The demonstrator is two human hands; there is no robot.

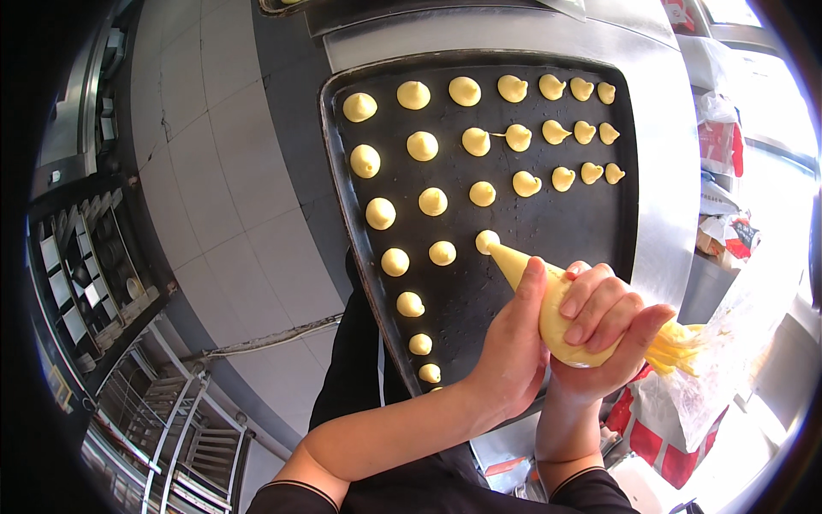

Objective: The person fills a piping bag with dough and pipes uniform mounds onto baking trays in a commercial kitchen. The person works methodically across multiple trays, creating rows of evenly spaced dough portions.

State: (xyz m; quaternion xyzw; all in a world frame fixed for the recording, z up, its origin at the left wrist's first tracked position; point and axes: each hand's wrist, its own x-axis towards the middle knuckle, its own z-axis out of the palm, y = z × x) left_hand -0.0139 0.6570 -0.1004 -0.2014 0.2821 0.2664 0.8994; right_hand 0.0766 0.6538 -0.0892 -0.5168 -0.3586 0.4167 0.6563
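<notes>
My right hand is wrapped around the wide part of a clear plastic piping bag filled with pale yellow batter. Lower on the bag, my left hand cups its side, the thumb along the narrowing end and some fingers hidden behind it. The bag slants down to the left, its tip at a small round mound of batter on a dark baking tray. Rows of similar piped mounds lie along the tray's far and left sides, many with a small peak. A thin strand joins two in the second row.
The tray rests on a stainless steel worktop. Red and white plastic bags stand along the right side. At left are a tiled floor, a metal rack and a shelf unit holding several items.
</notes>
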